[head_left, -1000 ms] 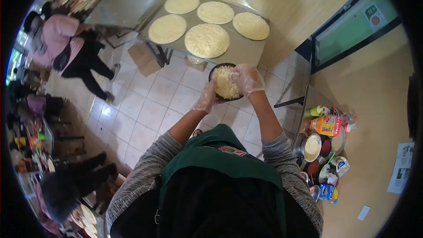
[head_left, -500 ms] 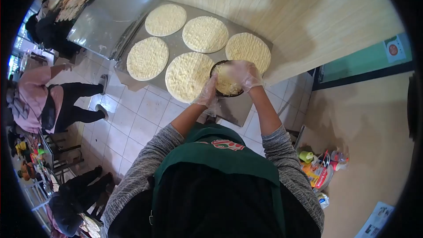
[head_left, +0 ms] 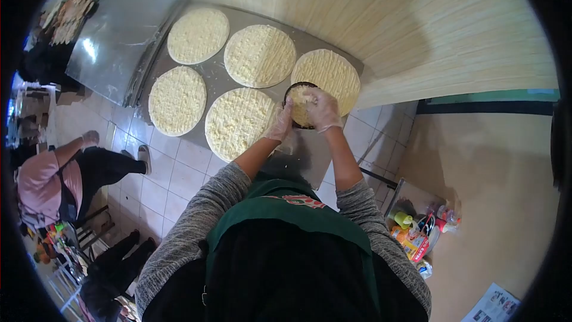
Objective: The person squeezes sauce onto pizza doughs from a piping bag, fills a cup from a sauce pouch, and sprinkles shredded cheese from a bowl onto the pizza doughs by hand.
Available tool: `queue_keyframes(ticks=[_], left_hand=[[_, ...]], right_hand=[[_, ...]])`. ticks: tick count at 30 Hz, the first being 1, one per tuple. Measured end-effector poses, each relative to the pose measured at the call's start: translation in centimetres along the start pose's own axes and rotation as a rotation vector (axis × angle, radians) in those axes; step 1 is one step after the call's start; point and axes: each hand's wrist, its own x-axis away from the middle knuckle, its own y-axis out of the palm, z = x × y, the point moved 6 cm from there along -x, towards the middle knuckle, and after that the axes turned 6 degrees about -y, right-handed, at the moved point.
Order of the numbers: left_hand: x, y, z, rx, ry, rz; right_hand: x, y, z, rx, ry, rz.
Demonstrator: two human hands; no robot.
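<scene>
Our left hand (head_left: 279,124), gloved, curls round the left side of a dark bowl (head_left: 296,84); our gloved right hand (head_left: 325,111) bends its fingers over pale shreds (head_left: 301,114) inside, how tightly we cannot tell. The bowl is at the near right of the tabletop (head_left: 215,76). We seem to be gathering shreds; lifting any calls for a level bowl.

A small round bowl (head_left: 300,84) with a dark rim is held mouth up, partly covering the rightmost dough round, with pale shreds (head_left: 301,111) inside, and five flat, pale dough rounds (head_left: 240,123) lie spread on the table (head_left: 215,77), several strewn with crumbly bits.
</scene>
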Motion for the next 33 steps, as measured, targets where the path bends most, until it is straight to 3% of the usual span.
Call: queue_keyframes(ticks=[1, 3, 4, 8, 10, 11, 13, 14, 16, 17, 19, 20, 21, 22, 23, 25, 26, 28, 33], left_hand=[[-0.7, -0.1, -0.1, -0.046, 0.024, 0.028], [-1.4, 0.2, -0.2, -0.09, 0.031, 0.043], [-1.6, 0.5, 0.2, -0.156, 0.041, 0.066], [-2.5, 2.8, 1.3, -0.178, 0.083, 0.026], [-3.3, 3.2, 0.9, -0.185, 0.079, 0.012], [-3.7, 3.0, 0.7, -0.208, 0.064, 0.049], [-3.2, 3.0, 1.2, -0.226, 0.048, 0.085], [-1.7, 3.2, 3.2, -0.268, 0.023, 0.131], [-0.7, 2.7, 3.3, -0.309, -0.008, 0.176], [-0.9, 2.2, 2.4, -0.194, -0.026, 0.162], [-0.9, 1.1, 1.4, -0.076, -0.046, 0.159], [-0.7, 1.0, 1.1, 0.004, -0.049, 0.093], [-0.5, 0.7, 0.8, 0.084, -0.051, 0.03], [-0.6, -0.3, 0.1, 0.087, -0.052, 0.042], [-0.8, -1.6, -1.0, 0.044, -0.068, 0.058], [-0.5, -2.7, -1.3, 0.005, -0.081, 0.088], [0.0, -2.9, -0.8, 0.006, -0.073, 0.094], [0.9, -2.9, 0.8, 0.012, -0.064, 0.112], [1.1, -4.1, 0.9, 0.148, -0.06, 0.127]], right_hand=[[-0.3, -0.3, 1.1, 0.005, 0.018, -0.001], [-0.1, 0.7, 4.2, -0.717, 0.38, -0.064], [0.1, 0.2, 4.8, -0.712, 0.509, -0.05], [0.1, 0.3, 9.1, -0.823, 0.535, -0.018], [0.3, -0.8, 10.5, -1.103, 0.593, 0.121], [0.1, -1.4, 11.6, -1.1, 0.595, 0.129], [0.1, -2.9, 16.4, -0.995, 0.679, 0.306], [-0.4, -3.1, 18.8, -0.991, 0.678, 0.308], [-1.5, -3.2, 25.3, -0.674, 0.702, 0.297], [-2.2, -2.5, 29.6, -0.67, 0.704, 0.294], [-5.3, -1.6, 35.4, -0.09, 0.394, 0.153], [-6.6, -1.4, 35.3, -0.092, 0.393, 0.141], [-7.7, -1.8, 34.5, -0.028, 0.523, 0.183], [-8.6, -2.4, 33.5, 0.038, 0.651, 0.225], [-9.9, -2.7, 31.8, 0.034, 0.648, 0.211], [-13.1, -2.3, 28.5, 0.347, 0.473, -0.014], [-14.2, -1.3, 28.4, 0.343, 0.464, -0.025], [-16.7, 1.1, 27.9, 0.477, 0.171, -0.006], [-19.2, 4.4, 21.6, 0.512, 0.164, -0.04]])
